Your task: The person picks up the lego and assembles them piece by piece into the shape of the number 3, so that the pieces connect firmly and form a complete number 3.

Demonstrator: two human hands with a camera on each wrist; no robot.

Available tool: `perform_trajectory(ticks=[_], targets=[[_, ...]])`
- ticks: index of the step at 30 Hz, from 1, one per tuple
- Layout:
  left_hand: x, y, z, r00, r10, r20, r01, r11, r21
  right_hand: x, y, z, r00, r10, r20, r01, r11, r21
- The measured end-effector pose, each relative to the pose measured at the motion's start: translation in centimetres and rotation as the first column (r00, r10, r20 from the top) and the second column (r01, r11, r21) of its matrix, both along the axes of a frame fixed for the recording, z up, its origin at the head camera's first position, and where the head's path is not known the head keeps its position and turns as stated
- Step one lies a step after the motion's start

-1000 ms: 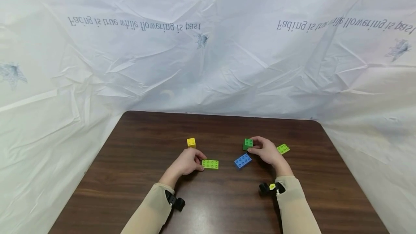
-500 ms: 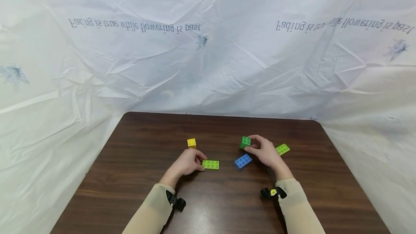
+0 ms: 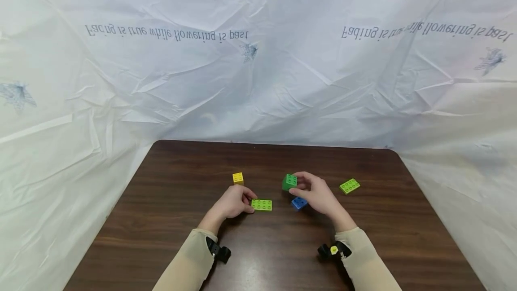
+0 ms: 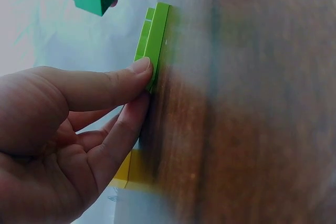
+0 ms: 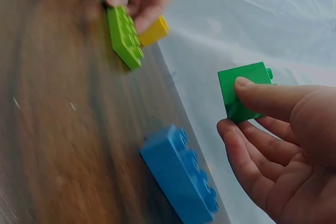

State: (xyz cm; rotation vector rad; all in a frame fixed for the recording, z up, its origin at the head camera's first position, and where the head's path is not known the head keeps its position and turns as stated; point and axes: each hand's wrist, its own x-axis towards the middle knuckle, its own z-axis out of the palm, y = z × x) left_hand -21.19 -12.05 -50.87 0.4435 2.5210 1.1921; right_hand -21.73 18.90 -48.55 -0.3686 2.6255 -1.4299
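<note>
My left hand [image 3: 231,201] pinches the left end of a lime green brick [image 3: 261,205] lying flat on the table; in the left wrist view thumb and finger meet at its end. Between the thumb and fingers of my right hand [image 3: 317,193] is a green brick [image 3: 289,182], held above the table, as the right wrist view shows. Below that hand lies a blue brick [image 3: 299,203], partly hidden by it in the head view but plain in the right wrist view [image 5: 178,177]. Just behind my left hand stands a yellow brick [image 3: 238,178].
A second lime green brick [image 3: 349,186] lies on the brown table [image 3: 383,219], to the right of my right hand. White sheeting [image 3: 258,89] with printed words hangs behind the table and at both sides.
My right hand has carried the green brick leftward, toward the lime brick at my left hand, and now covers part of the blue brick. The right lime brick is fully uncovered. My left hand stays put.
</note>
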Motion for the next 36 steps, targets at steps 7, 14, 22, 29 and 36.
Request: perform_trajectory(ticks=[7, 14, 22, 29, 36], targets=[[0.0, -0.1, 0.1, 1.000, 0.002, 0.004, -0.002, 1.000, 0.001, 0.8, -1.8, -0.3, 0.997, 0.072, 0.006, -0.072, 0.997, -0.038], [-0.2, -0.1, 0.1, 1.000, -0.007, -0.004, 0.007, 1.000, -0.001, 1.3, -3.2, -0.5, 0.989, 0.144, 0.024, -0.143, 0.988, -0.057], [-0.2, -0.1, 0.1, 1.000, -0.009, -0.008, 0.009, 1.000, 0.001, 2.0, -4.0, -0.5, 0.986, 0.163, 0.030, -0.162, 0.985, -0.052], [-0.1, -0.2, 0.1, 1.000, -0.004, 0.000, 0.004, 1.000, 0.006, 2.3, -4.7, -1.3, 0.985, 0.174, 0.001, -0.174, 0.985, -0.001], [0.0, -0.1, 0.2, 1.000, -0.002, 0.009, 0.002, 1.000, 0.017, 2.6, -5.1, -1.7, 0.981, 0.191, -0.036, -0.190, 0.981, 0.032]])
